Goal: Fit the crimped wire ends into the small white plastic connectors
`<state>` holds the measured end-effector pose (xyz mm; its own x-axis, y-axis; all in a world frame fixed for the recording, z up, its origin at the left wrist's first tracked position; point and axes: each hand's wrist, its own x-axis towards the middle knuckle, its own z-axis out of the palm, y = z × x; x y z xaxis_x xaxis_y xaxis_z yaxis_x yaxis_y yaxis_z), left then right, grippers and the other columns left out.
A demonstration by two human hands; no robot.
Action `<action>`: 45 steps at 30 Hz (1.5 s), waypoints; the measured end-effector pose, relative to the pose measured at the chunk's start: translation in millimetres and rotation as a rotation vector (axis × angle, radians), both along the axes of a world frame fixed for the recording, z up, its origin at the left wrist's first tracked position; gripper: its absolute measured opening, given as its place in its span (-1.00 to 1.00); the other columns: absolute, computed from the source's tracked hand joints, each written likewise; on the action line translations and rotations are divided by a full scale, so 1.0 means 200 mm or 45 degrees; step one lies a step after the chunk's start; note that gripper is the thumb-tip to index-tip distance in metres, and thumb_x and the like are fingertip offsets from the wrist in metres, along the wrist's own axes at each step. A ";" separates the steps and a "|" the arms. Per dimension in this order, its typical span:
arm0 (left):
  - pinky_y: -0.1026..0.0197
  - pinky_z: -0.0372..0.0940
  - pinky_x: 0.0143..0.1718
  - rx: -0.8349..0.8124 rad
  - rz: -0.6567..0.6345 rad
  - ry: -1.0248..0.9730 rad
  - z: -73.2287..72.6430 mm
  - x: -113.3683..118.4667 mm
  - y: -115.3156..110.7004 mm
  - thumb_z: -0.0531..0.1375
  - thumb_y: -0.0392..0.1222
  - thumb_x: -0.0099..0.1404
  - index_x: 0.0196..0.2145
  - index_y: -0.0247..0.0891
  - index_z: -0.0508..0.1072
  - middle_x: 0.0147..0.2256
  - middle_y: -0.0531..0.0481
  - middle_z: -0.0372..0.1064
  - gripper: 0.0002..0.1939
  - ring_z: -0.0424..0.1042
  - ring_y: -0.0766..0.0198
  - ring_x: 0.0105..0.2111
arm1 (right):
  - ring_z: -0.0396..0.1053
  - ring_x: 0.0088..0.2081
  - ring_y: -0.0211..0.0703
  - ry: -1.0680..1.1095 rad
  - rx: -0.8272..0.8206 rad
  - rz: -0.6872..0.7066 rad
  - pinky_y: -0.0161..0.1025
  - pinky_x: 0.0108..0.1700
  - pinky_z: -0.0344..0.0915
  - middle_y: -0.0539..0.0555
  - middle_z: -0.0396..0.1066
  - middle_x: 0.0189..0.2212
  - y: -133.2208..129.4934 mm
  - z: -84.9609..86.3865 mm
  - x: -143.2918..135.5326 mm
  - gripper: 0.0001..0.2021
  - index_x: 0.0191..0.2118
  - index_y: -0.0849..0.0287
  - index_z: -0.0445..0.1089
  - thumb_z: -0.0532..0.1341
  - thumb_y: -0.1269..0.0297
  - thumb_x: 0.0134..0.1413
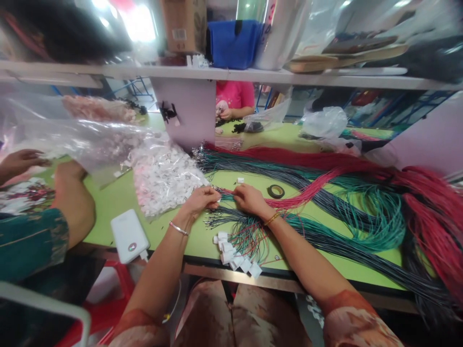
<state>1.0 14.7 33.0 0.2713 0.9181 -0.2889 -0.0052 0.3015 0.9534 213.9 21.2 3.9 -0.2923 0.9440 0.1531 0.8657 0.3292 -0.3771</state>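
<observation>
My left hand (202, 198) is pinched closed, with a bit of a small white connector showing at its fingertips. A short gap away, my right hand (250, 198) is closed over thin red and green wires (227, 195), whose tips point toward the left hand. Just beyond the right hand lies a loose white connector (240, 180). Below both hands, several white connectors (235, 256) with red, green and black wires rest at the table edge. A bundle of black and green wires (224, 214) with metal tips runs beneath my right forearm. Fingertip detail is partly hidden.
A clear bag of white connectors (166, 176) lies left of my hands, behind a white power bank (129, 236). Black tape (276, 191) sits to the right, before long red wires (275, 156). A co-worker's arm (74, 205) is at left; a shelf (231, 73) spans above.
</observation>
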 end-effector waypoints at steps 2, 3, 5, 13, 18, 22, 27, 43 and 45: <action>0.33 0.32 -0.48 0.009 -0.001 -0.007 0.00 0.00 0.00 0.40 -0.24 -0.05 -0.50 -0.38 0.46 -0.57 0.00 0.39 -0.79 0.38 0.41 -0.59 | 0.28 -0.31 -0.17 -0.038 0.015 0.030 -0.30 -0.30 0.06 0.12 0.41 -0.32 -0.01 0.00 0.00 -0.85 -0.31 0.17 0.41 0.10 0.32 0.17; 0.33 0.32 -0.48 0.012 -0.004 -0.010 0.00 0.00 0.00 0.40 -0.24 -0.05 -0.50 -0.38 0.46 -0.57 0.00 0.39 -0.78 0.38 0.41 -0.58 | 0.27 -0.32 -0.18 -0.040 0.029 0.044 -0.30 -0.31 0.04 0.12 0.41 -0.33 -0.01 0.00 -0.01 -0.84 -0.32 0.17 0.40 0.08 0.33 0.18; 0.33 0.31 -0.49 0.019 -0.020 -0.021 0.00 0.00 0.00 0.40 -0.22 -0.05 -0.50 -0.38 0.46 -0.57 -0.01 0.39 -0.77 0.37 0.40 -0.59 | 0.25 -0.35 -0.17 -0.041 0.062 0.049 -0.29 -0.32 0.03 0.13 0.40 -0.34 -0.02 0.01 -0.01 -0.84 -0.31 0.19 0.39 0.07 0.34 0.19; 0.35 0.18 -0.57 0.076 -0.200 0.004 0.01 -0.02 -0.01 0.38 -0.12 -0.01 -0.51 -0.36 0.45 -0.58 -0.01 0.36 -0.74 0.31 0.42 -0.60 | 0.21 -0.38 -0.13 -0.117 0.193 -0.056 -0.24 -0.36 -0.02 0.18 0.37 -0.35 -0.06 0.15 0.05 -0.89 -0.36 0.20 0.32 0.06 0.39 0.12; 0.36 0.12 -0.60 0.094 -0.248 0.002 0.02 -0.01 -0.02 0.39 -0.07 -0.04 -0.48 -0.37 0.46 -0.56 0.01 0.34 -0.69 0.28 0.43 -0.60 | 0.14 -0.50 -0.24 0.352 0.068 0.005 -0.29 -0.41 0.03 0.00 0.28 -0.53 -0.07 0.15 0.05 -0.86 -0.42 0.17 0.24 0.05 0.32 0.13; 0.35 0.15 -0.54 0.105 -0.226 -0.088 0.01 0.00 -0.03 0.39 -0.04 -0.03 -0.42 -0.36 0.48 -0.52 0.01 0.37 -0.67 0.28 0.44 -0.58 | 0.15 -0.50 -0.30 0.669 -0.002 0.113 -0.33 -0.42 0.09 -0.04 0.28 -0.54 -0.05 0.19 -0.05 -0.86 -0.45 0.18 0.26 0.09 0.28 0.08; 0.35 0.20 -0.45 0.147 -0.149 -0.291 -0.02 0.02 -0.02 0.41 -0.07 -0.03 -0.40 -0.36 0.47 -0.46 0.00 0.39 -0.67 0.32 0.43 -0.50 | 0.16 -0.50 -0.33 0.825 -0.053 0.227 -0.36 -0.45 0.10 -0.05 0.31 -0.54 -0.04 0.29 -0.18 -0.89 -0.45 0.20 0.29 0.12 0.28 0.01; 0.40 0.27 -0.38 0.015 -0.063 -0.526 -0.07 0.04 0.00 0.43 -0.17 -0.04 -0.39 -0.37 0.44 -0.35 -0.03 0.42 -0.68 0.35 0.45 -0.43 | 0.02 -0.55 -0.35 0.787 -0.155 0.173 -0.36 -0.49 0.00 -0.10 0.12 -0.63 -0.10 0.09 -0.09 -0.77 -0.55 0.18 0.19 0.11 0.21 0.04; 0.40 0.28 -0.38 0.015 -0.050 -0.515 -0.07 0.04 0.00 0.43 -0.19 -0.05 -0.38 -0.37 0.43 -0.35 -0.04 0.43 -0.67 0.35 0.45 -0.43 | 0.03 -0.55 -0.34 0.791 -0.146 0.179 -0.36 -0.49 -0.01 -0.10 0.12 -0.63 -0.10 0.09 -0.09 -0.76 -0.55 0.17 0.18 0.11 0.19 0.05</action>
